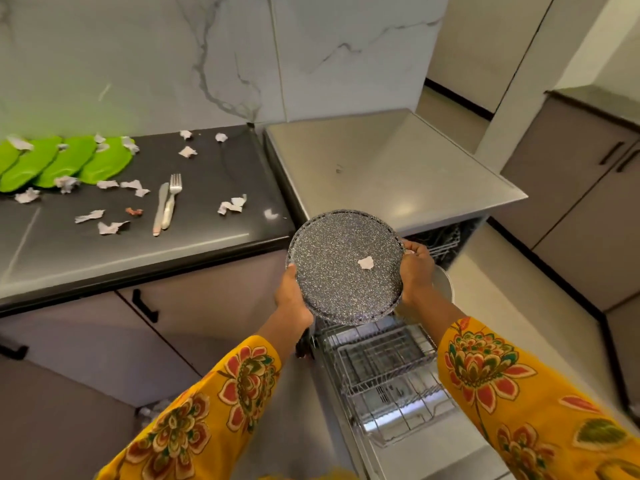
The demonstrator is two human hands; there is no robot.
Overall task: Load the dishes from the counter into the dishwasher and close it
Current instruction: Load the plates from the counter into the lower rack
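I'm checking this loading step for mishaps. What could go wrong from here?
A paper scrap lies loose on the speckled plate; tipping the plate into the rack may drop it into the dishwasher. The left hand and right hand hold only the plate's rim, so it may slip. A pale dish below the right hand may get knocked.
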